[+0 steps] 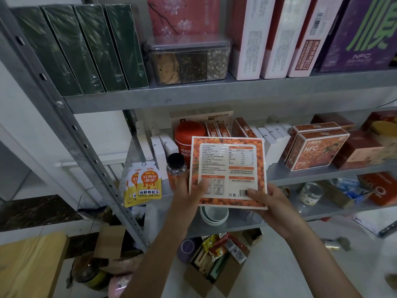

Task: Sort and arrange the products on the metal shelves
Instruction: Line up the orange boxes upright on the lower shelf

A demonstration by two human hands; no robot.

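Both hands, left hand [189,190] and right hand [268,203], grip 1 orange box [228,171] at frame center, before the metal shelves [214,93].

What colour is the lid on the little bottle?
The lid is black, clearest in the head view.

There is one view only, from a wide-angle camera on the person's head. It faces forward and down at the shelves [214,97] and is close in front of them. The upper board crosses the top part of the picture, and the post [71,123] runs slanted from the top left corner. The left hand [189,190] and the right hand [270,203], holding a box [228,171], are nearest, in the lower middle. The forearms enter from the bottom edge. Below them the floor [279,265] with a carton [214,274] is seen.
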